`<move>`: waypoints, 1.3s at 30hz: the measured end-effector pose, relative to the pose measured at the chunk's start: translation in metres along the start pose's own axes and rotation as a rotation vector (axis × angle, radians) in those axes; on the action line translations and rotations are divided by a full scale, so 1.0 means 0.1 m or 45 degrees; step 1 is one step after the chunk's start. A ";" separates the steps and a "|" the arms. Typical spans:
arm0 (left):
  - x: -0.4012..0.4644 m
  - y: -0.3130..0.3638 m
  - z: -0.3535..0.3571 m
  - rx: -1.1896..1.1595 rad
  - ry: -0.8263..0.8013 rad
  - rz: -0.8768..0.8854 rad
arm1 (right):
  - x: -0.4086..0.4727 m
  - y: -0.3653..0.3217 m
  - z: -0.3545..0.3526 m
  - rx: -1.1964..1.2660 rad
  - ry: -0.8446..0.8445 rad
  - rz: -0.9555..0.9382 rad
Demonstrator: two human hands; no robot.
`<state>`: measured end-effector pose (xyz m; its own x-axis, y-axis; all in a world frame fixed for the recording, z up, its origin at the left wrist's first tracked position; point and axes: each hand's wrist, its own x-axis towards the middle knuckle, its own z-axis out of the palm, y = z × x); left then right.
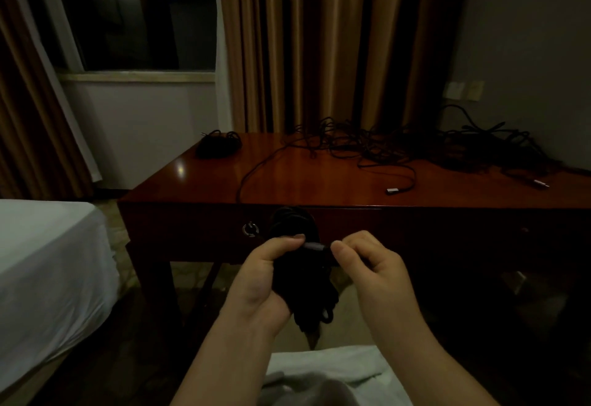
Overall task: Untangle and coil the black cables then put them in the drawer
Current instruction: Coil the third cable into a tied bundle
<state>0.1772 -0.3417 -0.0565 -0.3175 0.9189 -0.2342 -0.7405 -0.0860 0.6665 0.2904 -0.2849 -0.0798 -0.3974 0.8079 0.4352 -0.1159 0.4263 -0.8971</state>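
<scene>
Left hand (265,277) grips coiled cable (307,277) just before desk (287,178) front; right hand (367,261) pinches its plug end (315,245). Drawer (351,229) in desk front closed. Tangled cables (415,146) on desk top, far right. Risk: loose end slips, coil springs apart

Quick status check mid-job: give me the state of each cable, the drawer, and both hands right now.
Cable bundle: coiled, held in front of the desk.
Left hand: grips the bundle.
Right hand: pinches the bundle's plug end.
Cable pile: tangled, on the desk's right rear.
Small coil: wound, on the desk's left rear corner.
Drawer: closed.
Loose plug: lying free on the desk.
</scene>
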 end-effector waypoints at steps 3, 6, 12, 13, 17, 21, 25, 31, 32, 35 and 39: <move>-0.02 -0.04 -0.01 0.042 -0.047 -0.046 | -0.01 -0.03 -0.02 0.096 0.016 0.030; -0.02 -0.08 -0.01 0.118 -0.033 -0.032 | -0.01 -0.09 0.00 0.180 -0.017 0.081; -0.03 -0.12 -0.03 0.197 -0.047 0.012 | 0.11 -0.11 0.08 -0.120 -0.159 0.189; -0.04 -0.10 -0.04 0.175 -0.041 0.015 | 0.12 -0.11 0.09 -0.124 -0.151 0.182; -0.02 -0.06 -0.10 0.161 -0.045 0.037 | 0.17 -0.03 0.07 -0.095 -0.098 0.209; -0.01 -0.09 -0.14 0.101 -0.065 -0.020 | 0.12 0.07 0.08 -0.122 -0.103 0.238; -0.02 -0.17 -0.24 0.116 -0.127 0.106 | 0.09 0.13 0.09 -0.024 -0.164 0.303; 0.01 -0.23 -0.43 0.195 -0.208 0.116 | 0.00 0.16 0.09 -0.011 -0.232 0.326; 0.02 -0.23 -0.46 0.225 -0.222 0.111 | -0.01 0.17 0.09 -0.046 -0.217 0.325; 0.08 -0.24 -0.46 0.339 -0.225 0.135 | 0.01 0.21 0.07 -0.127 -0.195 0.344; 0.09 -0.30 -0.39 0.260 -0.164 0.119 | 0.03 0.21 0.02 -0.046 -0.218 0.365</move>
<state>0.1733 -0.3454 -0.1062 -0.2914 0.9532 -0.0812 -0.5724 -0.1057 0.8132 0.2848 -0.2745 -0.0979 -0.5566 0.8183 0.1437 0.0536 0.2080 -0.9767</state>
